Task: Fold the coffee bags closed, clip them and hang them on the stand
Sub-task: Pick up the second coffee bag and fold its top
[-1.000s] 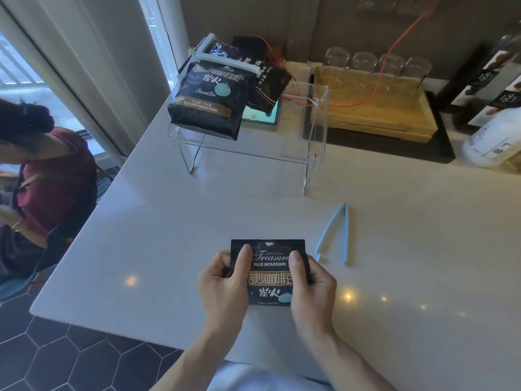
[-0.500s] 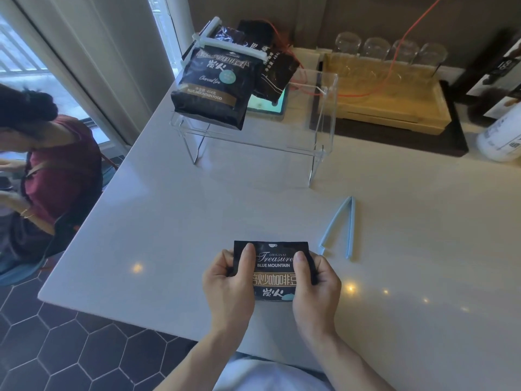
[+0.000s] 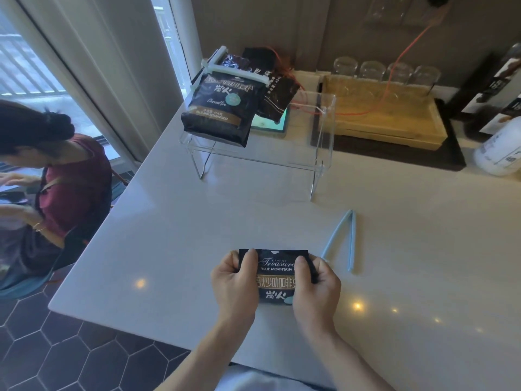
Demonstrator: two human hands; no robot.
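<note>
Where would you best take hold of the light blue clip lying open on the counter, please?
Judging by its pose, grip the blue clip at the far end, where its two thin arms join, coming from above with the right hand. The arms lie flat and splay toward the near side, so pinching the joined tip should lift both together.

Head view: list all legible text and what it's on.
"ORIGINAL Treasure BLUE MOUNTAIN": small coffee bag, gripped by left hand and right hand; Chinese characters below.
"BLUE MOUNTAIN FOOD": hanging bag on the acrylic stand; script line above is blurred.
White bottle and right-edge boxes: print unreadable.
</note>
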